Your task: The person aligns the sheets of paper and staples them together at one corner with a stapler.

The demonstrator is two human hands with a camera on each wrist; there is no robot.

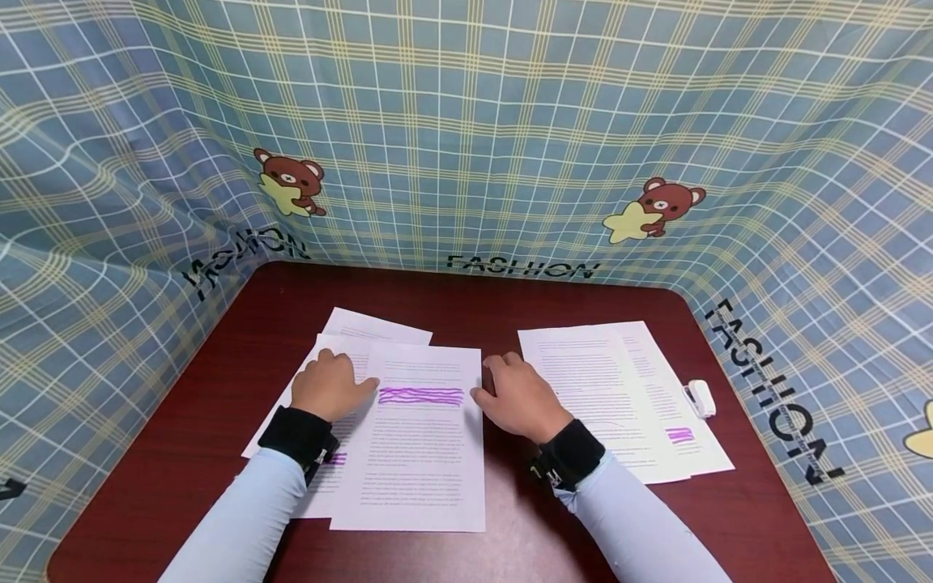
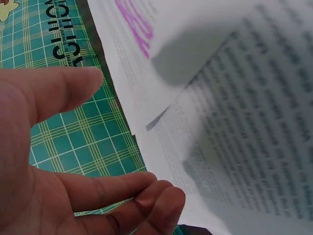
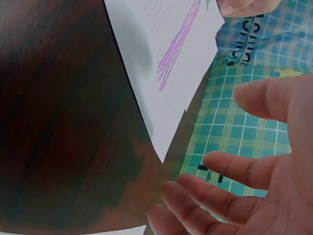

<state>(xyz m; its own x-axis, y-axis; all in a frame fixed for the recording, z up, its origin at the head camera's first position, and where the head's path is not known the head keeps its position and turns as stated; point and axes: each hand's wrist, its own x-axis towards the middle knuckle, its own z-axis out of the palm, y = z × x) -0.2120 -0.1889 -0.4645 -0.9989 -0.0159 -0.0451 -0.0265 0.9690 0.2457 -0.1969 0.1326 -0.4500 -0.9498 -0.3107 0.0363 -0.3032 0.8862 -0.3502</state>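
A printed sheet (image 1: 423, 465) with a band of purple scribble (image 1: 420, 396) across its upper part lies in front of me. It overlaps a second printed sheet (image 1: 321, 495), which has a purple mark, and a third sheet (image 1: 368, 323) shows behind them. My left hand (image 1: 328, 385) is over the left sheets, thumb tip near the scribble's left end; its thumb and fingers are spread apart in the left wrist view. Just beyond the front sheet's right edge is my right hand (image 1: 521, 398). In the right wrist view its fingers are loosely bent with nothing between them.
To the right lie overlapping printed sheets (image 1: 583, 389), one with a small purple mark (image 1: 680, 436). A small white object (image 1: 701, 398) sits at their right edge. The dark red table (image 1: 481, 312) is enclosed by a checked cloth (image 1: 466, 162) with bear prints.
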